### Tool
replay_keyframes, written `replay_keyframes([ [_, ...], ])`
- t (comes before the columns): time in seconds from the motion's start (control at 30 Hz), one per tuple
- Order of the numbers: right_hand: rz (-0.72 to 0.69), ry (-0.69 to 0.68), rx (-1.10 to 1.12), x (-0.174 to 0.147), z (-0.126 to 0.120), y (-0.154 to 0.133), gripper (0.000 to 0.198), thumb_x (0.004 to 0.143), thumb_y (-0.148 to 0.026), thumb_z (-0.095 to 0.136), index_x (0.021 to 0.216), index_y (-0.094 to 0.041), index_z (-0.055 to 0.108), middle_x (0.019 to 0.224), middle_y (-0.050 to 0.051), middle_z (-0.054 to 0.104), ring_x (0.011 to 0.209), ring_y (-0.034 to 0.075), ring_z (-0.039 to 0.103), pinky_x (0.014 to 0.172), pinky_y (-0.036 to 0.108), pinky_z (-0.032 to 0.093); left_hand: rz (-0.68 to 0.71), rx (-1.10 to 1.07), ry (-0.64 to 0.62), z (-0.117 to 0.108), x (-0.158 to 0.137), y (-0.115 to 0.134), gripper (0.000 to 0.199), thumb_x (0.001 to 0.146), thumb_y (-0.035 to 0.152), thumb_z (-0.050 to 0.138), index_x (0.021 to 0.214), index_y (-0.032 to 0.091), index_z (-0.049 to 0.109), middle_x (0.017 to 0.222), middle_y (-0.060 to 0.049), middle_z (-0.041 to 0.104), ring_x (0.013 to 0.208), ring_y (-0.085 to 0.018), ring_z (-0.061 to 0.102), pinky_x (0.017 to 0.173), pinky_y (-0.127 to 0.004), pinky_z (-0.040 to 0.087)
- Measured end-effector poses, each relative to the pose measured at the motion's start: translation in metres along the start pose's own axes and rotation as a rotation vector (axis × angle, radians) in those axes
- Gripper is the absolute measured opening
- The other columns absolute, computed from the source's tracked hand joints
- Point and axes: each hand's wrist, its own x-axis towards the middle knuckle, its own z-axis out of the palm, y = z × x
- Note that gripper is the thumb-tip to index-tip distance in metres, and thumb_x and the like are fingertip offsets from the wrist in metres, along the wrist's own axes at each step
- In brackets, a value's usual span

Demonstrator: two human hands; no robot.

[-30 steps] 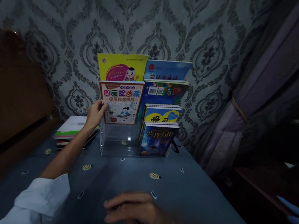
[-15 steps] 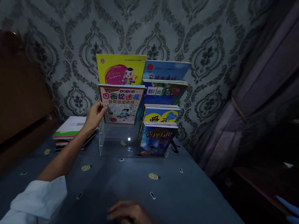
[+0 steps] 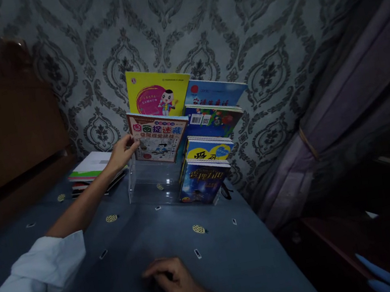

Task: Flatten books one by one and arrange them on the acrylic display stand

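Note:
My left hand pinches the left edge of a picture book with a brown border, the thumb on its front cover. This book stands in a clear acrylic tiered rack, in front of a yellow book. Low over the blue table, my right hand hangs with loosely bent fingers and holds nothing. On the rack's right side stand a light-blue book, a dark-blue book, yellow-and-blue books and a navy book.
A stack of books lies on the patterned blue tablecloth, left of the rack. Patterned wallpaper rises behind. A wooden cabinet stands at left, a tied curtain at right. A dark loop-shaped object lies beside the rack.
My left hand stays at the book's edge, and the book sits about the same in the rack. My right hand has shifted very slightly. The view has moved a little.

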Motion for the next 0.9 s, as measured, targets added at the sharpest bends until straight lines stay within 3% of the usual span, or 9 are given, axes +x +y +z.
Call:
replay_keyframes([
  [0.2,0.091,-0.014,0.115,0.002,-0.002,0.006,0.043,0.089,-0.055,0.060,0.099,-0.018,0.079,0.083,0.008,0.076,0.076,0.017,0.070,0.071,0.028,0.053,-0.051,-0.006,0.016,-0.002,-0.022,0.002,0.040,0.085,0.045,0.055,0.114,0.017,0.054,0.113,-0.010,0.068,0.105,-0.025,0.063,0.078,-0.032,0.050],
  [0.33,0.071,-0.018,0.115,0.003,-0.005,0.008,0.045,0.090,-0.058,0.059,0.099,-0.019,0.079,0.083,0.008,0.076,0.077,0.018,0.071,0.070,0.029,0.054,-0.173,0.254,0.142,-0.015,-0.055,-0.017,0.032,0.092,0.035,0.046,0.118,0.019,0.055,0.109,-0.010,0.069,0.103,-0.024,0.064,0.084,-0.035,0.050],
  [0.4,0.065,-0.029,0.113,0.003,-0.005,0.010,0.047,0.091,-0.060,0.058,0.100,-0.019,0.079,0.083,0.009,0.076,0.078,0.018,0.072,0.071,0.030,0.055,-0.257,0.447,0.138,-0.027,-0.069,-0.035,0.030,0.094,0.031,0.041,0.116,0.018,0.057,0.111,-0.011,0.068,0.106,-0.025,0.063,0.091,-0.037,0.049],
  [0.47,0.067,-0.032,0.119,0.002,-0.006,0.012,0.048,0.091,-0.061,0.058,0.101,-0.018,0.078,0.084,0.009,0.076,0.078,0.019,0.072,0.071,0.030,0.055,-0.356,0.648,0.066,-0.041,-0.079,-0.055,0.032,0.094,0.028,0.041,0.119,0.018,0.057,0.121,-0.014,0.065,0.117,-0.028,0.057,0.101,-0.042,0.044],
  [0.6,0.069,-0.018,0.138,0.002,-0.006,0.018,0.049,0.091,-0.062,0.058,0.102,-0.018,0.078,0.087,0.011,0.076,0.080,0.019,0.072,0.071,0.030,0.056,-0.472,0.748,-0.029,-0.062,-0.085,-0.087,0.050,0.094,0.045,0.046,0.130,0.012,0.055,0.139,-0.023,0.056,0.138,-0.038,0.041,0.110,-0.056,0.034],
  [0.73,0.072,-0.041,0.130,0.003,-0.007,0.024,0.052,0.090,-0.064,0.057,0.101,-0.018,0.078,0.089,0.011,0.077,0.080,0.020,0.073,0.070,0.030,0.056,-0.528,0.863,-0.304,-0.069,-0.081,-0.104,0.072,0.095,0.062,0.034,0.146,0.012,0.043,0.159,-0.022,0.034,0.151,-0.038,0.020,0.115,-0.062,0.020],
  [0.8,0.065,-0.047,0.118,0.003,-0.007,0.026,0.052,0.091,-0.064,0.056,0.101,-0.018,0.077,0.089,0.012,0.077,0.080,0.020,0.074,0.070,0.031,0.057,-0.556,0.895,-0.427,-0.068,-0.078,-0.109,0.074,0.095,0.065,0.031,0.149,0.014,0.041,0.161,-0.020,0.031,0.152,-0.037,0.019,0.116,-0.061,0.020],
  [0.9,0.063,-0.048,0.113,0.002,-0.008,0.026,0.052,0.091,-0.064,0.055,0.101,-0.018,0.077,0.088,0.012,0.076,0.080,0.020,0.074,0.070,0.031,0.057,-0.575,0.896,-0.492,-0.067,-0.074,-0.112,0.072,0.095,0.064,0.031,0.146,0.016,0.046,0.158,-0.021,0.035,0.149,-0.038,0.028,0.113,-0.061,0.025],
])
